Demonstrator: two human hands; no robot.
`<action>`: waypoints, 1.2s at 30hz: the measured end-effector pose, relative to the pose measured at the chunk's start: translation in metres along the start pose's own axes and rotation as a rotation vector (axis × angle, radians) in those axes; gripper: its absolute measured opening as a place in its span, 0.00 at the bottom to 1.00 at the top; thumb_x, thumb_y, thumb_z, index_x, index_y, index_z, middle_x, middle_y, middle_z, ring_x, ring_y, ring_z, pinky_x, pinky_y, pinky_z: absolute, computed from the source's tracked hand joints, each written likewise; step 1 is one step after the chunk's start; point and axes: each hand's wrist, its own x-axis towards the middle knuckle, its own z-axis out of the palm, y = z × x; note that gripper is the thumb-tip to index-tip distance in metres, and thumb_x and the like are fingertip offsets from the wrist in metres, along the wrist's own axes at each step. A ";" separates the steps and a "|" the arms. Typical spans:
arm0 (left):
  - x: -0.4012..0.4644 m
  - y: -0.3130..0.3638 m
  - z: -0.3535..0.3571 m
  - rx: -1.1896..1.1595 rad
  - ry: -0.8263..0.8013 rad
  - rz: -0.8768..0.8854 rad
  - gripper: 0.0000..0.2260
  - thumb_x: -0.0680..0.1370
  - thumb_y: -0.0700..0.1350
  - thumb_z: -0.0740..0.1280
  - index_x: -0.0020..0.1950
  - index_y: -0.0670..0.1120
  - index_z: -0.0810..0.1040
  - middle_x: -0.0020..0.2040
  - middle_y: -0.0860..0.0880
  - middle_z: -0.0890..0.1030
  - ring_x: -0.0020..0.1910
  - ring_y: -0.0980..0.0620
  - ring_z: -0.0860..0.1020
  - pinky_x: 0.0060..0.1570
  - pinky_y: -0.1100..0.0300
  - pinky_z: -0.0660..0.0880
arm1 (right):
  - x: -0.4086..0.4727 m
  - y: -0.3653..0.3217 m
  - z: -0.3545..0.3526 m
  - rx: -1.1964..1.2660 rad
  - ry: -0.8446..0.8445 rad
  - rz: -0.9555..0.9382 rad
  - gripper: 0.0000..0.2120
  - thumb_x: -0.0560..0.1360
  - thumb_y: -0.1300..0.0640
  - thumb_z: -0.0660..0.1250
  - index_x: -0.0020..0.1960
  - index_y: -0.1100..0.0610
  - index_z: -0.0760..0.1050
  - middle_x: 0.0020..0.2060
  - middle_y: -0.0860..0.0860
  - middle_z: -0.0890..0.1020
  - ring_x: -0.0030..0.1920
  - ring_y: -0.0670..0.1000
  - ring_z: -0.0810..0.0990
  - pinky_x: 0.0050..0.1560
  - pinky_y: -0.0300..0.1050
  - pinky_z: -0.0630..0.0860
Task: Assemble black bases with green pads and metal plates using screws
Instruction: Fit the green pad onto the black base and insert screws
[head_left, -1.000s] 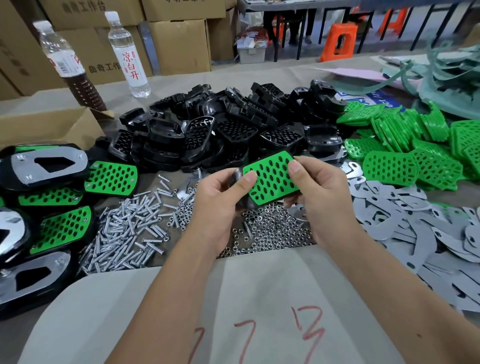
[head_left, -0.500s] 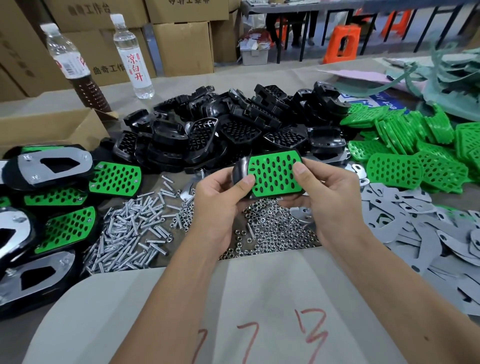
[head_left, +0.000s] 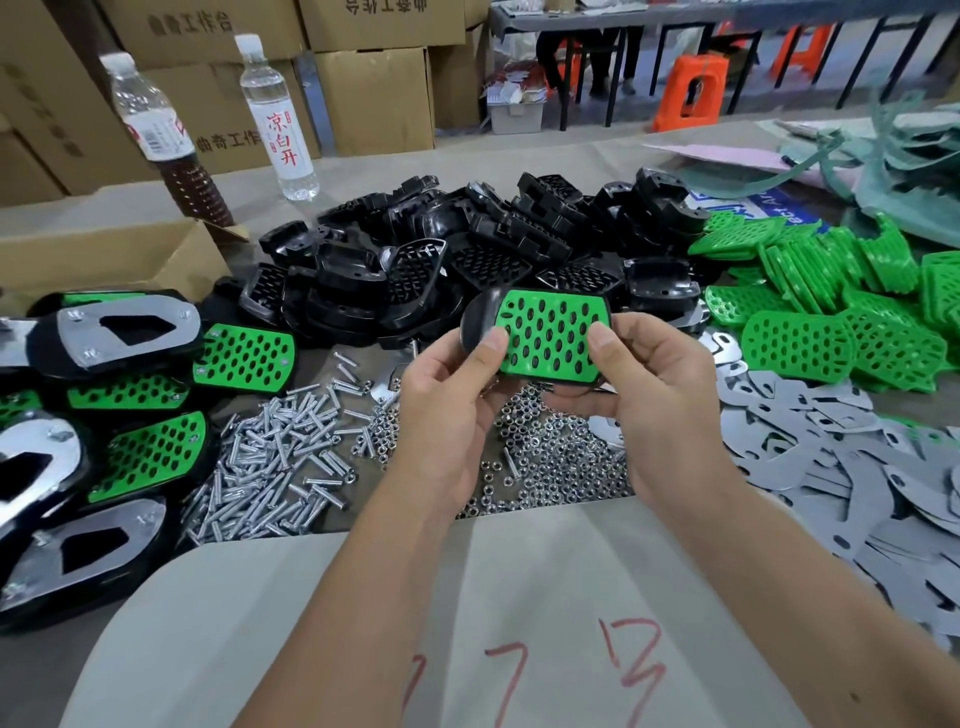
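Holding the black base above the worktop's middle, our left hand curls round its left end, thumb on the green pad seated on it. Our right hand pinches the pad's right edge. We judge the pad light and bendy, the base stiff: best gripped by the edges.

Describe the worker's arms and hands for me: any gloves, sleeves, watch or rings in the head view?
Both hands, left hand and right hand, are bare: no gloves, and no rings on the fingers that show. Both forearms are uncovered from the wrists to the bottom edge of the picture, with no sleeve, watch or wristband in view. The thumbnails look short and unpainted.
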 end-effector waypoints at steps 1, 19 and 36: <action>-0.001 -0.001 0.000 0.029 -0.013 0.014 0.12 0.77 0.41 0.74 0.60 0.40 0.82 0.57 0.41 0.86 0.56 0.45 0.86 0.52 0.55 0.82 | 0.000 0.000 0.002 0.001 0.003 0.000 0.07 0.80 0.56 0.69 0.53 0.59 0.83 0.46 0.57 0.87 0.41 0.61 0.88 0.39 0.52 0.86; 0.017 0.090 -0.094 -0.130 0.475 0.353 0.07 0.80 0.33 0.69 0.51 0.44 0.78 0.49 0.45 0.85 0.49 0.47 0.85 0.43 0.54 0.82 | -0.021 0.028 0.160 -1.473 -0.791 -0.708 0.19 0.79 0.44 0.65 0.66 0.52 0.74 0.62 0.52 0.74 0.65 0.58 0.67 0.58 0.58 0.65; 0.012 0.086 -0.085 -0.485 0.310 0.187 0.08 0.80 0.41 0.67 0.54 0.43 0.85 0.54 0.44 0.86 0.54 0.45 0.85 0.43 0.55 0.82 | 0.012 0.014 0.131 -0.945 -0.603 -0.322 0.09 0.85 0.53 0.62 0.48 0.56 0.71 0.34 0.50 0.77 0.34 0.54 0.75 0.35 0.49 0.71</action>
